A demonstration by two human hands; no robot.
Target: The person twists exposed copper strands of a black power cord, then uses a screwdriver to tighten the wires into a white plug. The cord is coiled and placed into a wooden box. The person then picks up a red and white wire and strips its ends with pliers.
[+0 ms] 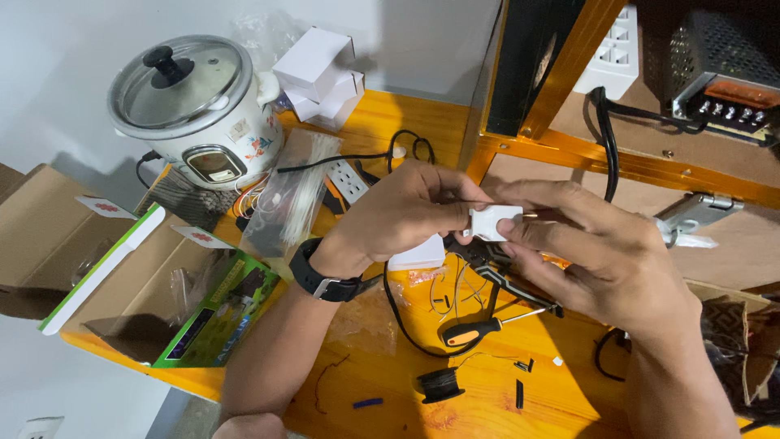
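Both my hands meet above the orange wooden bench (390,122) and hold a small white plastic plug (493,222) between their fingertips. My left hand (402,213), with a black watch on its wrist, pinches the plug's left end. My right hand (597,248) grips its right side, where a thin metal pin sticks out. Below the hands lie an orange-and-black screwdriver (481,328), black pliers (520,291), a small black spool (439,384) and several cut wire scraps.
A white rice cooker (195,110) stands at the back left beside white boxes (319,73), a bag of cable ties (296,191) and a white power strip (348,180). An open cardboard box (122,276) sits left. A metal power supply (719,65) rests on the right shelf.
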